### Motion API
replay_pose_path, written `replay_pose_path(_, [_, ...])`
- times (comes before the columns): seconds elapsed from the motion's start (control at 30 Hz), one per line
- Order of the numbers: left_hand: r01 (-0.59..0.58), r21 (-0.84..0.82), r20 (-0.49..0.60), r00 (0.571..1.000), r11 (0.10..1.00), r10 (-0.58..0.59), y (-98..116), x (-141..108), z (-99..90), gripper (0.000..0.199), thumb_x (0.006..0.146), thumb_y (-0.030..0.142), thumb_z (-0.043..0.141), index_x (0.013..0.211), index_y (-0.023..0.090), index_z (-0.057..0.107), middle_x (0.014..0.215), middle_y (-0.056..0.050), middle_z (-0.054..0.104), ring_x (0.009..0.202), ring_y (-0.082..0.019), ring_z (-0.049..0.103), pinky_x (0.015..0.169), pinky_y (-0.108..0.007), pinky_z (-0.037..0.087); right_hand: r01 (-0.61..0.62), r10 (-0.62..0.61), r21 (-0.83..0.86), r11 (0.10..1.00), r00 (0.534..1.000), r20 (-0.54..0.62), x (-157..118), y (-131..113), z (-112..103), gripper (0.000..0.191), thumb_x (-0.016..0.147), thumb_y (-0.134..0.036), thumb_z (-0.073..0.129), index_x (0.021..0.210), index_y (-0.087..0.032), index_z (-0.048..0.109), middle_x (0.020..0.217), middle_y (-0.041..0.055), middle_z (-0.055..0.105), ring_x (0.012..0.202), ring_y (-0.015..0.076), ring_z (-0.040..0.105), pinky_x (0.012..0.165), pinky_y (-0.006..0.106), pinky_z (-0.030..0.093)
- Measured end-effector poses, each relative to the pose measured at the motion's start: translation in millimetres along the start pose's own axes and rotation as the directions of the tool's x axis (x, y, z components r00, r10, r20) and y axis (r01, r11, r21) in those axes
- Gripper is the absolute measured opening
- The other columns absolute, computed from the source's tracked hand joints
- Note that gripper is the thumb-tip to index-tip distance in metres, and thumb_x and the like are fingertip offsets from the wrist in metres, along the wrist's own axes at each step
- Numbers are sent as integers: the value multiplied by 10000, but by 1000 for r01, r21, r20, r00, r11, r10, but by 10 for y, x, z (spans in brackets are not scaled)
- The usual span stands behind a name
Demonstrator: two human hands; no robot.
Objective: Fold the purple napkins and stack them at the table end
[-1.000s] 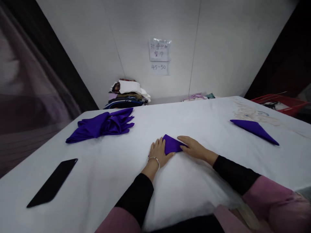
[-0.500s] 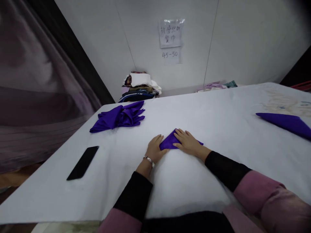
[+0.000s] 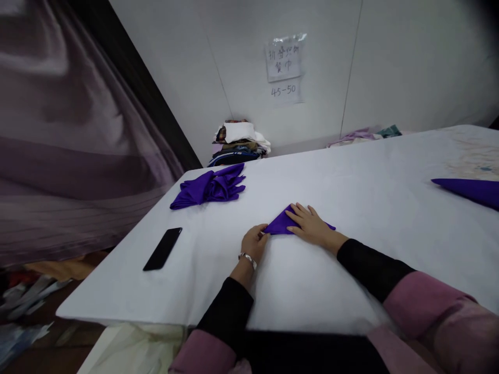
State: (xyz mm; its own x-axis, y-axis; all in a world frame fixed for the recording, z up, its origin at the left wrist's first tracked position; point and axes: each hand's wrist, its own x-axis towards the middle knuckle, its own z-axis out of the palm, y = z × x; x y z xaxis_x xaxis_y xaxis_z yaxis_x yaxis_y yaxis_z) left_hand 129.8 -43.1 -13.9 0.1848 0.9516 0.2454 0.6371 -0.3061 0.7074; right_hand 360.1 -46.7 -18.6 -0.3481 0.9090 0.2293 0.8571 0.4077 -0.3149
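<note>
A folded purple cloth [image 3: 279, 223], roughly triangular, lies on the white-covered table [image 3: 218, 270] in front of me. My left hand [image 3: 255, 242], with a silver bracelet at the wrist, pinches the cloth's left corner between thumb and fingers. Spread flat, my right hand [image 3: 309, 224] rests on the cloth's right part and covers some of it; a thin purple tip shows beyond that hand.
A crumpled pile of purple cloths [image 3: 210, 186] lies at the table's back left, a black phone [image 3: 162, 249] nearer. Another folded purple cloth [image 3: 471, 191] is at the right. Stacked clothes [image 3: 239, 143] stand behind the table, below a wall sign [image 3: 284, 59].
My left hand has gone from lying with fingers apart beside the cloth to pinching its left corner. My right hand still lies on the cloth. The whole view has shifted slightly.
</note>
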Motion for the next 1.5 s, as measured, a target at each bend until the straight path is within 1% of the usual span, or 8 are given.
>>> replay_pose_path(0.17, [17, 8, -23, 1000, 1000, -17, 20, -17, 1, 293, 707, 174, 596, 992, 221, 649, 749, 20, 618, 655, -128, 542, 652, -271, 459, 128, -129, 57, 990, 992, 14, 110, -171, -87, 551, 911, -491, 359, 1391, -220, 363, 1478, 103, 272, 1371, 274, 153, 1083, 524, 122])
replay_pose_path(0.27, [33, 17, -40, 999, 999, -33, 25, -22, 21, 281, 693, 166, 606, 965, 222, 647, 771, 17, 627, 661, -129, 543, 653, -271, 455, 203, -208, 145, 968, 978, 19, 240, -301, -109, 495, 913, -441, 388, 1357, -224, 411, 1439, 90, 358, 1364, 258, 186, 1085, 512, 132])
replay_pose_path(0.43, [71, 20, -69, 995, 997, -69, 21, -22, 24, 240, 687, 176, 619, 923, 212, 640, 737, 21, 624, 643, -130, 540, 636, -272, 449, 239, -253, 289, 927, 967, 14, 426, -368, 2, 340, 895, -346, 459, 1208, -255, 554, 1227, 59, 585, 1284, 248, 358, 1083, 520, 130])
replay_pose_path(0.53, [78, 9, -80, 994, 997, -77, 9, -16, 3, 143, 670, 190, 641, 811, 215, 647, 724, 24, 609, 654, -129, 535, 637, -271, 441, 229, -233, 341, 912, 972, -29, 465, -339, 81, 258, 868, -324, 512, 1086, -242, 624, 1096, 60, 642, 1124, 230, 513, 1074, 514, 141])
replay_pose_path(0.63, [69, -23, -82, 994, 997, -71, -17, -6, -11, 58, 664, 205, 651, 721, 215, 643, 720, 24, 594, 684, -128, 536, 647, -264, 438, 245, -242, 409, 879, 968, -61, 473, -313, 121, 187, 852, -312, 540, 984, -237, 650, 991, 34, 658, 999, 199, 569, 1064, 506, 155])
replay_pose_path(0.93, [41, -164, -42, 998, 986, -49, -54, 6, -19, 23, 695, 210, 606, 691, 207, 629, 704, 30, 591, 668, -113, 545, 627, -244, 453, 165, -218, 507, 846, 975, 47, 505, -303, 169, 173, 866, -367, 511, 921, -260, 635, 1291, 32, 532, 1326, 251, 280, 1071, 542, 108])
replay_pose_path(1.13, [32, -202, -24, 999, 979, -38, -16, 8, -33, 52, 697, 193, 587, 693, 207, 637, 684, 32, 598, 639, -108, 533, 616, -236, 448, 146, -213, 517, 844, 974, 72, 526, -294, 205, 204, 889, -334, 462, 818, -238, 627, 1327, 26, 504, 1346, 233, 245, 1078, 551, 105])
replay_pose_path(1.5, [73, -234, -28, 996, 970, -82, 68, -37, -38, 144, 729, 201, 569, 800, 230, 692, 721, 35, 685, 636, -112, 577, 631, -233, 465, 139, -212, 504, 853, 973, 90, 513, -319, 192, 237, 919, -347, 421, 847, -240, 620, 1347, 20, 482, 1356, 219, 215, 1089, 529, 110])
